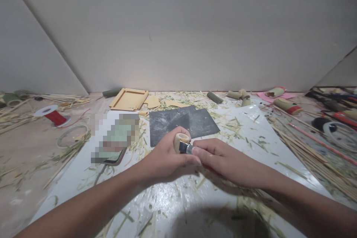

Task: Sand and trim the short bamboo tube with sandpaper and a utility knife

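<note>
The person's left hand [164,154] and right hand [223,160] are both bare, and the left forearm [97,195] and right forearm [295,199], also uncovered along their whole visible length, look smooth and slim, becoming gradually thicker away from the hands.

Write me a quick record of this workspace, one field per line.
Left hand: holds a hollow pale piece
Right hand: grips a metal-tipped tool, its end at the piece's rim
Beneath: white sheet, strewn with shavings
Just beyond: dark sheets, overlapping
Left side: phone-like device, red spool
Back left: yellow tray
</note>
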The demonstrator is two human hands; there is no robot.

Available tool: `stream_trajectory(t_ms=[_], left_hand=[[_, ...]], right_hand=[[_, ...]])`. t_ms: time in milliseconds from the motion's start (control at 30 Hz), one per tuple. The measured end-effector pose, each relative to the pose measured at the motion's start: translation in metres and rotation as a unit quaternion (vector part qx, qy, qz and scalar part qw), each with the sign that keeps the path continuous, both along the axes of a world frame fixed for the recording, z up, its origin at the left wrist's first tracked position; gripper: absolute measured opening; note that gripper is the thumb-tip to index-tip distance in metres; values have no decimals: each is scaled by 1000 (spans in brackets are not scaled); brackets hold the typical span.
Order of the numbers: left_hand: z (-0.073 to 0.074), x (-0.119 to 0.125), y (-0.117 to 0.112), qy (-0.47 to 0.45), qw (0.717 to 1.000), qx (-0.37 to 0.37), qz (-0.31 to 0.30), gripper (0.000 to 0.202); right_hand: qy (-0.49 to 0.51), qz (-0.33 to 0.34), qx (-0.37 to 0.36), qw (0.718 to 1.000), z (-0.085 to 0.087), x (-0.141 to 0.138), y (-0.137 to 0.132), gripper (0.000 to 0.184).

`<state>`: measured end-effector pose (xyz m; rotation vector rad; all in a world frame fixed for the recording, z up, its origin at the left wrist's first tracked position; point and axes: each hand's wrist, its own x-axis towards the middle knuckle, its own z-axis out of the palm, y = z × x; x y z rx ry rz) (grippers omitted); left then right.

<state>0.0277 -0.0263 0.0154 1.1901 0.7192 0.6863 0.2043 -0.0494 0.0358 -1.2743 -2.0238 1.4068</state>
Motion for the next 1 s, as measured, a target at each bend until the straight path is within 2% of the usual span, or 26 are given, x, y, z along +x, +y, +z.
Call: stream_trajectory(t_ms=[133,300,467,567,667,733,833,900,1000], left_hand=[[0,1,0,30,999,26,17,34],[-1,0,0,85,995,47,24,30],[-2,-1,2,132,984,105,58,29],[-3,-2,3,117,991,54,30,31],[-5,-2,3,73,997,-16,-7,48],[-5,-2,4,32,999,-31,-27,50],[-5,-2,5,-4,999,-16,-35,43],[-5,-2,5,-6,1000,3,-28,41],[-6,-3,6,16,999,40,-23,40]], right_hand=[[-17,-6,42,999,0,-2,0,34],[-30,-10,55,998,-2,-1,1,34],[-48,-84,56,994,-4,2,4,42],[-48,-100,77,991,-6,4,7,43],[-44,-105,117,987,-9,4,9,41],[-46,-93,122,987,-9,3,9,40],[-48,-40,103,993,-8,1,7,37],[-52,-12,93,994,-7,0,4,35],[-69,-6,94,993,-6,-1,1,35]])
